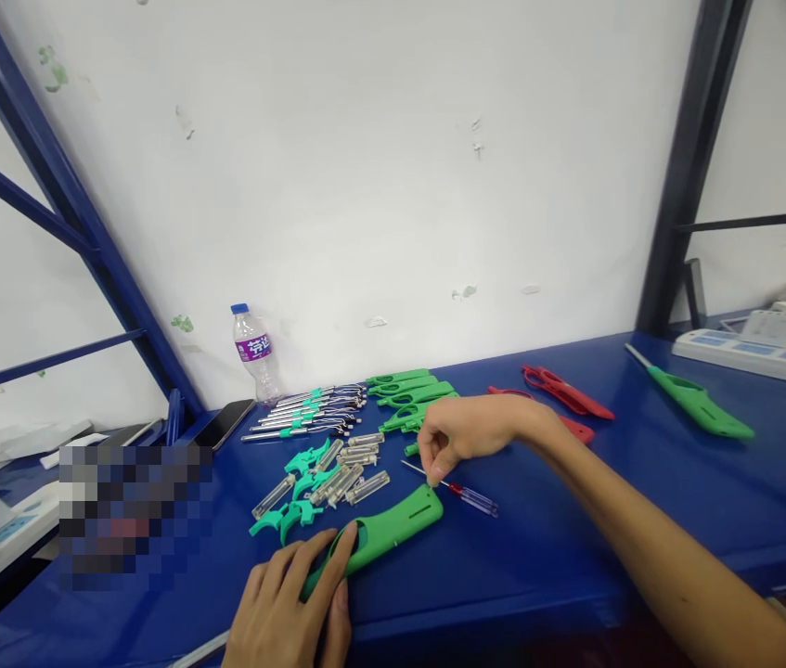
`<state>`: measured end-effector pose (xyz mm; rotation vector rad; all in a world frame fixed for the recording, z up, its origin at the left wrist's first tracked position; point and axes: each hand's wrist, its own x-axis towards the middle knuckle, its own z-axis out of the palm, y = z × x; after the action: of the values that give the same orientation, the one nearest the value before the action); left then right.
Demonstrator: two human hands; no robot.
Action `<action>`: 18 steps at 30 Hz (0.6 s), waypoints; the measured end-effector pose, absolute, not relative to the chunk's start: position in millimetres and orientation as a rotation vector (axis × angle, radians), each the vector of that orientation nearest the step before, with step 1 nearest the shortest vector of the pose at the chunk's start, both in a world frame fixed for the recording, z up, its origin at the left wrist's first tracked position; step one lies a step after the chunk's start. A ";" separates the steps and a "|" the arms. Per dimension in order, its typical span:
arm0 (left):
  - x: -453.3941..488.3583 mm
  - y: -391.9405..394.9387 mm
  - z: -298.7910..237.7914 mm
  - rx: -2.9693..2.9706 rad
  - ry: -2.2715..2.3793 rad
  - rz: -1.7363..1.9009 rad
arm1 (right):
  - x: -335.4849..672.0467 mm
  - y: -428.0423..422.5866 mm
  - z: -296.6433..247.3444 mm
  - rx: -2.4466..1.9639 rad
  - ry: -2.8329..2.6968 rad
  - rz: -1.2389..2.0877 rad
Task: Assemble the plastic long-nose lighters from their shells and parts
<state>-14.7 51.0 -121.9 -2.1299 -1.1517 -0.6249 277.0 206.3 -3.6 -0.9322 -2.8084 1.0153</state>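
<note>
Pinning a long green plastic shell [393,529] to the blue tabletop [573,566], the left hand [291,603] lies near the front edge, left of the middle. Its fingers are stretched flat over the shell's near end, and one fingertip sits at the oval opening there. The shell angles away to the right, and its far end lies just beside a small screwdriver with a red and clear handle [466,494].

The right hand [458,431] comes in from the right, with thumb and forefinger closed in a pinch on the screwdriver's thin metal shaft. The other fingers are curled under.

The shell looks light, hollow and stiff, with a smooth surface that would likely skid under a push, so pressing down on its broad near end seems the steadiest hold. The screwdriver is slim and would likely roll; its handle seems to offer a surer grip than the shaft.

Behind the shell lie clear little tubes [354,468] and teal plastic trigger pieces [295,487]. Further back are a row of metal rods [309,413] and more green shells [410,390]. Red shells [566,390] lie toward the back edge.
</note>
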 end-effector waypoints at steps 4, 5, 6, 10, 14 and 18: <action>-14.5 49.4 -122.3 -2.146 -1.157 -0.628 | 276.1 204.0 -5.0 -0.969 -2.814 1.017; -14.4 49.1 -122.7 -2.144 -1.159 -0.630 | 276.0 203.0 -4.9 -0.977 -2.815 1.019; -14.4 49.0 -123.3 -2.141 -1.160 -0.632 | 275.8 202.1 -4.8 -0.986 -2.817 1.020; -14.1 48.9 -125.0 -2.143 -1.170 -0.628 | 273.8 200.9 -5.3 -1.036 -2.834 1.028; -13.4 49.0 -125.2 -2.150 -1.185 -0.650 | 271.0 201.1 -5.7 -1.082 -2.850 1.036; -12.7 49.4 -125.1 -2.157 -1.182 -0.667 | 269.4 198.1 -3.6 -1.108 -2.842 1.038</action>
<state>-12.7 49.4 -125.1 -2.1574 -1.1816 -0.6671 269.4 198.1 -3.6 -1.1082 -2.8423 1.0384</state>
